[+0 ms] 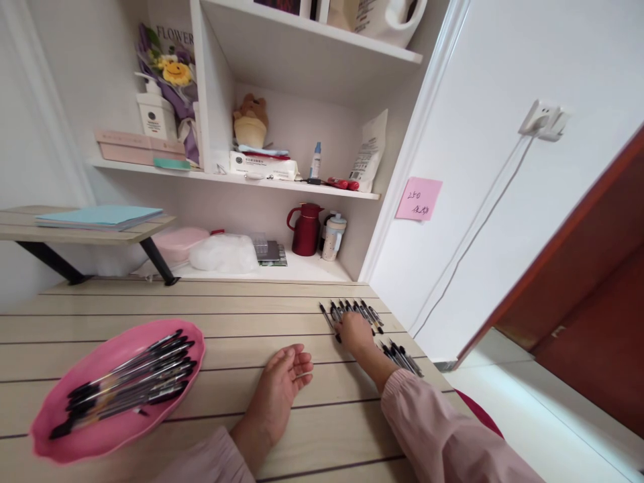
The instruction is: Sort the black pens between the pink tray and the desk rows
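My left hand (284, 381) is in the middle of the wooden tabletop, palm turned sideways, its fingers loosely curled and apart with nothing in them. Farther forward and to the right, my right hand (356, 333) reaches down to a row of black-and-clear pens (369, 312). Its fingers are bent in, and the fingertips are against the leftmost pen (328, 316), which lies slanted; part of the grip is hidden by the hand. A second group of pens (401, 357) lies beside my right wrist. Many similar pens (141, 376) are piled in a pink oval tray (43, 436) on the left.
Behind the tabletop (241, 315) stands a white shelf unit with a red jug (305, 230), a light tumbler (333, 238) and a plastic-wrapped bundle (224, 253). A small raised stand (135, 231) carries blue paper. A pink note (419, 199) is stuck on the right wall.
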Demonstrator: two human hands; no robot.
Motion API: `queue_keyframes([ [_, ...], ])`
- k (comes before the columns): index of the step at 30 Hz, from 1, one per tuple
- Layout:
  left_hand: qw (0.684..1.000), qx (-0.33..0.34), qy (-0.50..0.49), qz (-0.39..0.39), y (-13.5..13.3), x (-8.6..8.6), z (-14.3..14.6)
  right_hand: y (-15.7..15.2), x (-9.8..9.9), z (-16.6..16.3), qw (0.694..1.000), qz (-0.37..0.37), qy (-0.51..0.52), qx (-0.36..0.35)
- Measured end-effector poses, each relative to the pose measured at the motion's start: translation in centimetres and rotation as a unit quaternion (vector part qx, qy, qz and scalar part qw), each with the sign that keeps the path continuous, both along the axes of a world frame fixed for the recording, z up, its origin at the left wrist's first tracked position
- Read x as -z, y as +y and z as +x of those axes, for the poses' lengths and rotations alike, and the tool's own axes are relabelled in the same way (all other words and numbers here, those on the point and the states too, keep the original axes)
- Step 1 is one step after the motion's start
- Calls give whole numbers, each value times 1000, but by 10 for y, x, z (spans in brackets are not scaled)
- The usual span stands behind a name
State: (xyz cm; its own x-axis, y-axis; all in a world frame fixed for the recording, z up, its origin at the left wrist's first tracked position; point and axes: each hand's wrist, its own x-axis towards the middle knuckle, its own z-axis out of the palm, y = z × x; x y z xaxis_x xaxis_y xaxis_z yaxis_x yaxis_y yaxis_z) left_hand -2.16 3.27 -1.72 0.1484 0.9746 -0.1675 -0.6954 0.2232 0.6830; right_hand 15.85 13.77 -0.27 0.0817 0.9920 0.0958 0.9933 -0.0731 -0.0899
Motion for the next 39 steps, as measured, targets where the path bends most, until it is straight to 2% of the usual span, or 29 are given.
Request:
queue_keyframes([
  [10,1000,0,4,-4,-1,-1,0,-6,-13,12,1000,9,10,4],
  [18,1000,1,4,-1,0,-2,0,-22,-1,-23,999,-4,-5,-35],
  [30,1000,0,11,-7,-2,-3,0,-24,-5,-8,1000,-16,-19,3],
  [36,1000,6,8,1,0,-2,-1,-30,-17,-12,1000,-9,-19,-6],
  [39,1000,4,11,0,0,-3,-2,-51,-23,-19,999,-14,-20,-29],
])
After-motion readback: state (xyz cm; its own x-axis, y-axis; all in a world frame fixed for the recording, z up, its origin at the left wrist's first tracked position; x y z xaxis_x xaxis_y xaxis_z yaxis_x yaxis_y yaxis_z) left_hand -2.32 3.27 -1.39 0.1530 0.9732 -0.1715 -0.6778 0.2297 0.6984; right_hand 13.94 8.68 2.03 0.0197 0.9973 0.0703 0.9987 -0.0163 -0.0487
